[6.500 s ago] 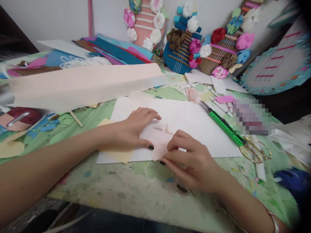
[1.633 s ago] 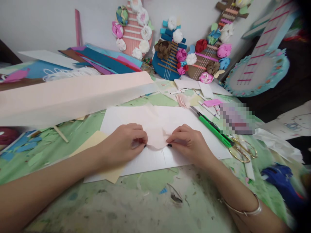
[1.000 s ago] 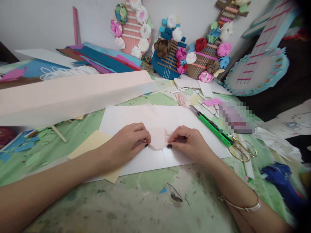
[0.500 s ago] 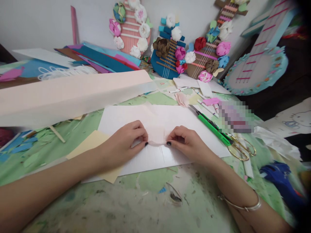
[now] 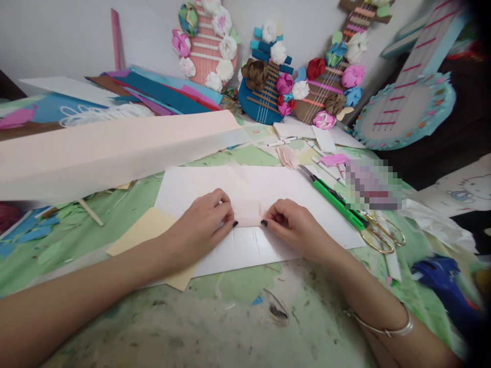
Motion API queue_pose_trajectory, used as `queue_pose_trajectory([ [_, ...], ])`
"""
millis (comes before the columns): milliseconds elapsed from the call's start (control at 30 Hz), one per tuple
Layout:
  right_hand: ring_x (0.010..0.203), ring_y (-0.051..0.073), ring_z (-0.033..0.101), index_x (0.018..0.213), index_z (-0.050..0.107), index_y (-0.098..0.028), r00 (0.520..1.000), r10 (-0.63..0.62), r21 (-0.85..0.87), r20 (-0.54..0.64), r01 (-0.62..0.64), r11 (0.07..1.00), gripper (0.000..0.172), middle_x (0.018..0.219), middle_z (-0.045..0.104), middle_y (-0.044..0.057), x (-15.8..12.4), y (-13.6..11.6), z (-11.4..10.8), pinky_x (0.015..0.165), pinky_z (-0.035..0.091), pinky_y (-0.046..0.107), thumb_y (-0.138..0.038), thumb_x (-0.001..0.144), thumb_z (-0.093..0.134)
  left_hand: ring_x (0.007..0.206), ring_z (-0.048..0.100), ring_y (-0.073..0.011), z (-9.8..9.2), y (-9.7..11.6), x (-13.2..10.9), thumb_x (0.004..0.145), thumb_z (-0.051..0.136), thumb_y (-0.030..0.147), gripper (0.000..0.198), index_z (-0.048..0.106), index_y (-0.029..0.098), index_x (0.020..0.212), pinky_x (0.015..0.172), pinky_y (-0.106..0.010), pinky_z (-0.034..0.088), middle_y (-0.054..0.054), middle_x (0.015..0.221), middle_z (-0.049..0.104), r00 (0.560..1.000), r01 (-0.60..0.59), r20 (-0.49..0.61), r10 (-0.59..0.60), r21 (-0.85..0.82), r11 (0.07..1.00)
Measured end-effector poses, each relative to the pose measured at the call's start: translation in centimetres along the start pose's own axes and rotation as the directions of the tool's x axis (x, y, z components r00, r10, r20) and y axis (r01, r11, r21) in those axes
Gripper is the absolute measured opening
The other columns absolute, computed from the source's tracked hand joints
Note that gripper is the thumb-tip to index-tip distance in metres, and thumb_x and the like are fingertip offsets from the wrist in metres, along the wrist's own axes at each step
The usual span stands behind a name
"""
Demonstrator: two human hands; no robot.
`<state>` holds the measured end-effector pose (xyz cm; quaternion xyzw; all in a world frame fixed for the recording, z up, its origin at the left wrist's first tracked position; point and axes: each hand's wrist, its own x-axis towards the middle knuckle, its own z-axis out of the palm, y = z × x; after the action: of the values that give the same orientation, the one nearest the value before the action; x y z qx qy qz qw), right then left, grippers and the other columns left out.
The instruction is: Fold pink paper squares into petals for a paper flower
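A small pale pink strip of thin paper (image 5: pixel 247 213) lies over the white board (image 5: pixel 264 179) in front of me. My left hand (image 5: pixel 209 220) pinches its left end between thumb and fingers. At the other end, my right hand (image 5: pixel 287 222) pinches the paper the same way. The near edge between my thumbs runs almost straight. A yellow sheet (image 5: pixel 141 230) sticks out from beneath my left forearm. Right of the board's middle lies a green box cutter (image 5: pixel 333 199), with gold-handled scissors (image 5: pixel 383 235) beside its lower end.
A long pale pink paper sheet (image 5: pixel 115 138) stretches across the left. Paper-flower-covered guitar shapes, including a blue one (image 5: pixel 261 102), lean on the wall. A blue glue gun (image 5: pixel 441 281) lies at right. Markers (image 5: pixel 328 171) and folded pink paper pieces (image 5: pixel 287 156) lie behind the cutter.
The near edge of the pink paper has gone from sagging and curved to nearly straight. Both thumbs have shifted slightly; both hands still pinch the paper.
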<state>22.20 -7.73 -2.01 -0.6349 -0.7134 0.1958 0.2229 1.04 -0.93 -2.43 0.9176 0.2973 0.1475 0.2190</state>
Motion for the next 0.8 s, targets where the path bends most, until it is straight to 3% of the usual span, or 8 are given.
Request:
queue_pose_trajectory([
  [300, 0.066, 0.013, 0.045, 0.070, 0.053, -0.017, 0.999, -0.010, -0.029, -0.046, 0.009, 1.000, 0.011, 0.068, 0.053, 0.000, 0.01, -0.24, 0.42, 0.061, 0.033, 0.027, -0.013, 0.079, 0.056, 0.082, 0.051, -0.0202, 0.32, 0.44, 0.35, 0.088, 0.040, 0.019, 0.019, 0.051, 0.015, 0.073, 0.077, -0.039, 0.043, -0.008, 0.094, 0.050, 0.999, 0.032, -0.015, -0.030, 0.139, 0.990],
  [600, 0.064, 0.013, 0.044, 0.065, 0.050, -0.018, 0.997, 0.016, -0.043, -0.080, -0.020, 0.999, 0.013, 0.065, 0.052, 0.000, 0.10, -0.49, 0.69, 0.060, 0.032, 0.027, -0.010, 0.073, 0.056, 0.077, 0.051, -0.0182, 0.73, 0.60, 0.57, 0.085, 0.043, 0.018, 0.018, 0.049, 0.014, 0.069, 0.072, -0.037, 0.043, -0.007, 0.089, 0.050, 0.998, 0.040, -0.057, -0.031, 0.161, 0.986],
  [800, 0.065, 0.013, 0.044, 0.065, 0.047, -0.018, 0.994, 0.010, -0.008, -0.110, -0.011, 1.000, 0.014, 0.065, 0.051, -0.001, 0.14, -0.43, 0.89, 0.061, 0.033, 0.027, -0.009, 0.071, 0.056, 0.075, 0.049, -0.0183, 0.97, 0.45, 0.56, 0.084, 0.043, 0.015, 0.009, 0.049, 0.015, 0.077, 0.070, -0.036, 0.042, -0.006, 0.088, 0.048, 0.997, 0.029, -0.075, -0.015, 0.186, 0.982],
])
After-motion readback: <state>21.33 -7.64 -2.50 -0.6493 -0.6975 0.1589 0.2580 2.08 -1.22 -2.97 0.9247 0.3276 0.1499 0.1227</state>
